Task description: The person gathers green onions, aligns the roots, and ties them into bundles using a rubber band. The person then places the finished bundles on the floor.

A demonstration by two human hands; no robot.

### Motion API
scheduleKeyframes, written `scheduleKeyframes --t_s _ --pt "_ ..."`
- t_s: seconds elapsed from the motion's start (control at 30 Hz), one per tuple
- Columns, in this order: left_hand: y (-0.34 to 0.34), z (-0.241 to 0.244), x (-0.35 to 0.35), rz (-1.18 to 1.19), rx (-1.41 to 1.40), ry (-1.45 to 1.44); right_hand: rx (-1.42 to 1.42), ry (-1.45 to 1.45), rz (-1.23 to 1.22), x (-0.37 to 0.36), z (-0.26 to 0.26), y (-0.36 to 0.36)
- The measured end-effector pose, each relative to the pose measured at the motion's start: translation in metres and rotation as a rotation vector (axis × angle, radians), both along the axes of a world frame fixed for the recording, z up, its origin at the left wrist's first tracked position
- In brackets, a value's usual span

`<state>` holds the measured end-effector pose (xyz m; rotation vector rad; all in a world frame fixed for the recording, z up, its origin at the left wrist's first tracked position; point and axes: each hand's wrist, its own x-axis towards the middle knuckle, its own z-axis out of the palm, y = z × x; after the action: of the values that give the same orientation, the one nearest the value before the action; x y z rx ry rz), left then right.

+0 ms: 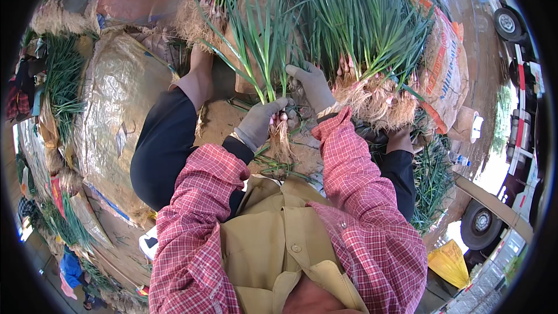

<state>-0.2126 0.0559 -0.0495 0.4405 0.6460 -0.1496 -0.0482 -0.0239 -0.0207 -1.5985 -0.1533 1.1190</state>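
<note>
My left hand (260, 123), in a grey glove, is closed around the lower stems of a few green garlic plants (267, 69). Their small pinkish bulbs and pale roots (281, 139) hang below it. My right hand (308, 83), gloved too, is raised just beside the leaves; its thumb and fingers are bent near one stem, and whether they grip it is unclear. To the right lies a large heap of green garlic (370, 30) with tangled roots towards me. Another rooted bundle (202, 22) is at the upper left of my hands.
A printed woven sack (447, 69) lies beside the heap at the right. Plastic-wrapped bulk (122, 117) stands left of my knee. Cut leaves (274, 168) litter the ground between my legs. A water bottle (460, 158) and truck wheels (481, 222) are at far right; people are at far left.
</note>
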Motion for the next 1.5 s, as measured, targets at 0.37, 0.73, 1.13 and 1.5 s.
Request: scheduleKeyframes --t_s 0.37,0.73,1.13,1.5 --pt "-0.003 0.014 0.01 -0.076 0.508 0.115 -0.152 -0.251 -0.025 0.008 -0.031 -0.043" --pt "-0.01 0.029 0.015 0.285 0.553 0.125 -0.603 -0.83 0.48 -0.022 -0.057 -0.039" --pt "-0.008 0.017 0.012 0.008 0.328 0.24 -0.302 -0.317 -0.083 0.091 -0.097 0.002" --pt "-0.01 -0.008 0.006 -0.077 0.354 0.252 -0.156 -0.089 -0.223 0.099 -0.137 0.004"
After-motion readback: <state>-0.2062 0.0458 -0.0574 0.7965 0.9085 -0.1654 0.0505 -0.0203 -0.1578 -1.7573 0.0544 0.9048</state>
